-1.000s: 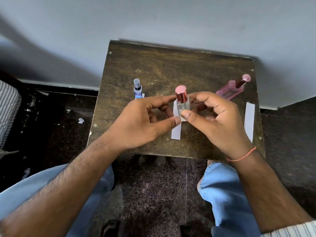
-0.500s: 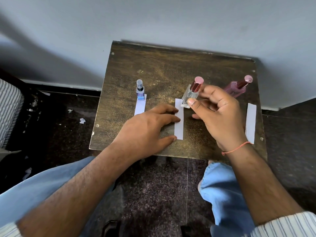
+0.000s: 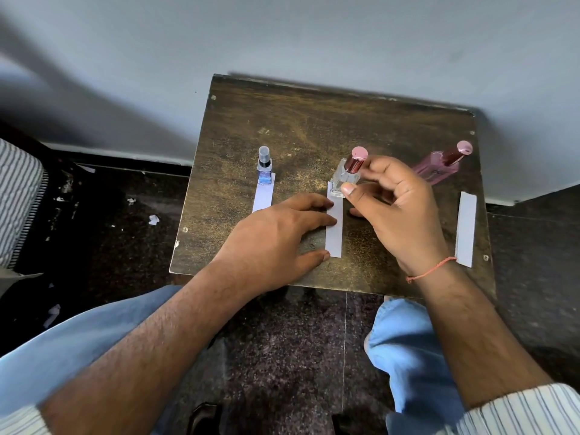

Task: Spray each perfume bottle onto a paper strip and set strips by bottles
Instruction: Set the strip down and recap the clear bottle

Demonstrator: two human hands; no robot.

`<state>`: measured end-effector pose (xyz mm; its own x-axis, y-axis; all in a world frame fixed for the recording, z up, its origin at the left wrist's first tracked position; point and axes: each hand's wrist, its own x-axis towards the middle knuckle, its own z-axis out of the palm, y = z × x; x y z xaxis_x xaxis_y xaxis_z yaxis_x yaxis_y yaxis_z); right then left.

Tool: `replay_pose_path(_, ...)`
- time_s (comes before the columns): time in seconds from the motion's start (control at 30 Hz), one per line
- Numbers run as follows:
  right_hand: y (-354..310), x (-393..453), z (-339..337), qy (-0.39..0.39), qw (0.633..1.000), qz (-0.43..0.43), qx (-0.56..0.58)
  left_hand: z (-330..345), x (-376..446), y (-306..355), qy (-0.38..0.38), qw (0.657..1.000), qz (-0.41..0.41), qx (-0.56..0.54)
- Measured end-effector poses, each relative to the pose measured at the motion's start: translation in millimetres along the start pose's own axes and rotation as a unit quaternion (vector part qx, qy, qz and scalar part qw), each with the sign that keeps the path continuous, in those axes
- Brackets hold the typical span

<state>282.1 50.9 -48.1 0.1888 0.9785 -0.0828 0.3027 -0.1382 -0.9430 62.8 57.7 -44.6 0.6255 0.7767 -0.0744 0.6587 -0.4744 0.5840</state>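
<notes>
Against the wall in front of my knees stands the small wooden table (image 3: 329,127), and everything I need sits on its top. My left hand (image 3: 276,243) lies flat on the wood with fingers straight, the tips pressing the left edge of the middle paper strip (image 3: 334,233) to keep it down. My right hand (image 3: 398,211) has thumb and fingers curled round the clear bottle (image 3: 340,180) with the rose-coloured cap (image 3: 356,160), holding it tilted at the far end of that strip, its base touching or just above the paper; I cannot tell which.

Well to the right lies the pink bottle (image 3: 439,166) on its side, with the right strip (image 3: 466,230) apart from it near the table's edge. To the left stands the small blue bottle (image 3: 264,171), upright at the top of the left strip (image 3: 263,196).

What worries me is the tilt: if I let go before the base sits flat, the clear bottle may topple and roll. It could also drag the light strip askew should my left fingertips lift too soon. The cap is on, so I judge this bottle is being set down, and the pink one looks not yet paired with its strip.
</notes>
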Motion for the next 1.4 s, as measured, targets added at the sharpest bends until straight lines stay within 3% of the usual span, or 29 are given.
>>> replay_pose_path(0.8,-14,-7,-1,-0.011,0.999,-0.019,-0.032,-1,-1,-1,0.002,1.000,0.004,0.010)
replay_pose_path(1.4,0,-21,-35,0.019,0.998,-0.037,-0.045,7,5,24,0.060,0.997,0.017,-0.047)
